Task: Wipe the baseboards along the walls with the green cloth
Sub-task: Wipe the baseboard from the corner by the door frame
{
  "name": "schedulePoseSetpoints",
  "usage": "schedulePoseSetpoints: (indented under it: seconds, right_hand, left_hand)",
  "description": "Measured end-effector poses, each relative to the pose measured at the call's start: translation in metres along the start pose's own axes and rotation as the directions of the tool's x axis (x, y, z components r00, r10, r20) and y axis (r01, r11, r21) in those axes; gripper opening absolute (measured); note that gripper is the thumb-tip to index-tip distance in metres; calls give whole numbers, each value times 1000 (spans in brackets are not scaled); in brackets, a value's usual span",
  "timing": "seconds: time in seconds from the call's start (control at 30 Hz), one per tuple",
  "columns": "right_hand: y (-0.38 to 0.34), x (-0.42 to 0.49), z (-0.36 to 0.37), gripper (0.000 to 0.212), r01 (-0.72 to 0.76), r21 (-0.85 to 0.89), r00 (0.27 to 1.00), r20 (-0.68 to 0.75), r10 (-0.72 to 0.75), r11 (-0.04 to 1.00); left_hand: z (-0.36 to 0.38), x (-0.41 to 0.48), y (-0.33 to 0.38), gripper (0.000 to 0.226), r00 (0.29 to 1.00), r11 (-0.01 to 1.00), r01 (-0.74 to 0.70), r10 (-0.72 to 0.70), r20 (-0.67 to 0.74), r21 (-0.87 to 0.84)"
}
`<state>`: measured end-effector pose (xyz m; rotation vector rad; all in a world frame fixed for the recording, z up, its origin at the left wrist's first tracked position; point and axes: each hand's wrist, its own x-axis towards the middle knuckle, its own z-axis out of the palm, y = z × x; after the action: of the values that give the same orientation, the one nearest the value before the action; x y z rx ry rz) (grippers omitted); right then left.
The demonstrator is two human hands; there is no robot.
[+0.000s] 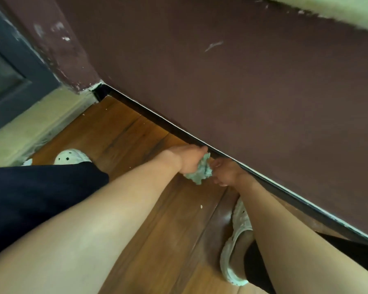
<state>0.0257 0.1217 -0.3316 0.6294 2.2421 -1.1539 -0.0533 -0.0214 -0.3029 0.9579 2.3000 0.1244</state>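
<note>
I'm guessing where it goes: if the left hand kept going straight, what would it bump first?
Probably the dark baseboard, just beyond the fingertips of the left hand, though depth is hard to judge. That hand grips the green cloth.

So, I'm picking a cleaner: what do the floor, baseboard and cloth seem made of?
Floor: wood or wood-look laminate planks, with visible grain and seams and a slight sheen. Baseboard: dark and smooth, perhaps painted wood; unclear. Green cloth: soft crumpled fabric, possibly microfibre.
</note>
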Motion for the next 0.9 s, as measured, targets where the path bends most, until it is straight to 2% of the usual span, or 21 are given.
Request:
schedulePoseSetpoints:
  seconds: [0.07, 0.13, 0.2, 0.3, 0.4, 0.47, 0.6, 0.7, 0.8, 0.9]
  right_hand:
    - [-3, -12, -7, 20, 15, -12, 999, -28, -16, 1000]
    - [-5, -25, -14, 6, -6, 85, 998, -62, 12, 996]
    - [-7, -35, -21, 17, -22, 148, 996, -85, 35, 989]
    - [-13, -50, -25, 35, -31, 194, 993, -108, 53, 980]
    - [-20, -57, -22, 34, -37, 230, 990, -126, 68, 972]
    - [-22, -57, -20, 36, -29, 243, 990, -130, 62, 970]
    - [-20, -53, -16, 24, -25, 107, 990, -138, 39, 994]
    - [-22, -50, -14, 24, -36, 27, 988, -149, 40, 999]
    - [-31, -45, -10, 22, -18, -123, 988, -155, -1, 992]
    - [-41, -33, -7, 29, 2, -333, 990, -132, -49, 943]
  left_hand:
    - [-14, -11, 0, 53, 993, 982, 89, -102, -68, -165]
    - [-25, -22, -1, 48, 969, 939, 140, -196, -152, -314]
    - [-28, -32, -1, 46, 948, 899, 161, -255, -188, -408]
    - [-23, -44, 6, 50, 948, 894, 163, -259, -185, -418]
    - [-12, -46, 21, 47, 963, 942, 136, -198, -181, -306]
    - [-1, -41, 30, 38, 973, 935, 66, -138, -183, -349]
    - [11, -36, 28, 35, 968, 888, 6, -120, -219, -460]
    - [9, -34, 23, 29, 963, 850, -5, -137, -232, -526]
    - [8, -26, 11, 20, 954, 797, 29, -202, -221, -603]
    - [12, -12, -2, 22, 943, 732, 111, -291, -162, -673]
